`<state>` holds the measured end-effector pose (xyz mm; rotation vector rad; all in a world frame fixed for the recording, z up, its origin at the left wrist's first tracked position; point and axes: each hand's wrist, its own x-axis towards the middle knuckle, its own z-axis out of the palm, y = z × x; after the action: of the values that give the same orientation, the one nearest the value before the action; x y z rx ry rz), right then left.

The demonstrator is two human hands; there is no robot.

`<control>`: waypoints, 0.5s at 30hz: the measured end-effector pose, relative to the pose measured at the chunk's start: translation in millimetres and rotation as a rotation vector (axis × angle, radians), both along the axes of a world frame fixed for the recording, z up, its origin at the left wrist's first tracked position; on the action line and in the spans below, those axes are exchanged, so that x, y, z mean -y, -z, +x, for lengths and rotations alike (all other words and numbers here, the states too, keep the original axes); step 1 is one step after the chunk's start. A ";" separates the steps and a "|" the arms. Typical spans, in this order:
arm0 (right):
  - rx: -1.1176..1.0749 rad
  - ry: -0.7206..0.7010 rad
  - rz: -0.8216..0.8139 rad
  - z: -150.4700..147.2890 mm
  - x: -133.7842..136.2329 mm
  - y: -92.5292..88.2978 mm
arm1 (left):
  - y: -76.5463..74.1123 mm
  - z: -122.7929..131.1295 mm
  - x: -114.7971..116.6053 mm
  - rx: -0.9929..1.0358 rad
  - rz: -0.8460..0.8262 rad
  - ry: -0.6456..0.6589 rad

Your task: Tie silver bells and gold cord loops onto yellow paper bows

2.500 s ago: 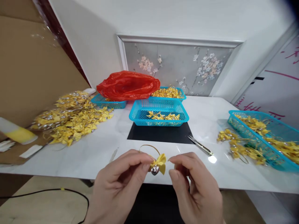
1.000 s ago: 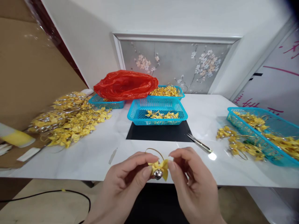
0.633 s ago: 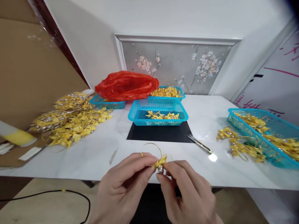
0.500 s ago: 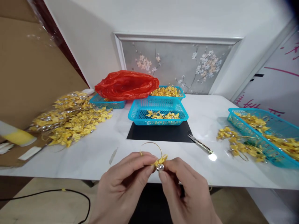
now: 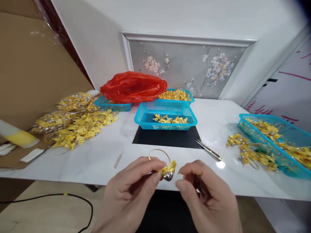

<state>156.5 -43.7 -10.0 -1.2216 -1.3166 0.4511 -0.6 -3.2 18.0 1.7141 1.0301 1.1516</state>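
My left hand (image 5: 131, 191) pinches a small yellow ribbon bow (image 5: 169, 167) between thumb and forefinger. A silver bell (image 5: 168, 176) hangs under the bow and a thin gold loop (image 5: 157, 152) arcs up behind it. My right hand (image 5: 206, 194) is just right of the bow, apart from it by a small gap, fingers curled with thumb and forefinger close together and nothing visible between them. Both hands hover over the near edge of the white table (image 5: 102, 158).
A blue basket (image 5: 143, 118) with a few bows stands on a black mat (image 5: 167, 139). Small scissors (image 5: 209, 150) lie to its right. A heap of bows (image 5: 75, 121) lies left, more bows and a basket (image 5: 289, 161) right, a red bag (image 5: 133, 86) behind.
My right hand, which was touching the bow and bell half a second ago, has drawn away to the right. The left hand keeps its pinch on the bow.
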 end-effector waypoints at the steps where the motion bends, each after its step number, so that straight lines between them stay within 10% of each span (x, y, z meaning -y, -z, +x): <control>1: 0.046 0.028 0.036 -2.7 0.1 0.0 | -0.5 0.4 0.1 -0.008 0.006 0.000; 15: 0.390 0.183 0.255 -15.5 2.2 6.4 | 1.1 -0.9 -2.3 0.015 -0.001 -0.009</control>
<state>141.0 -45.9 -16.3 -1.2365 -1.5179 -0.0926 -1.5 -0.9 16.9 1.6990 1.0299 1.1684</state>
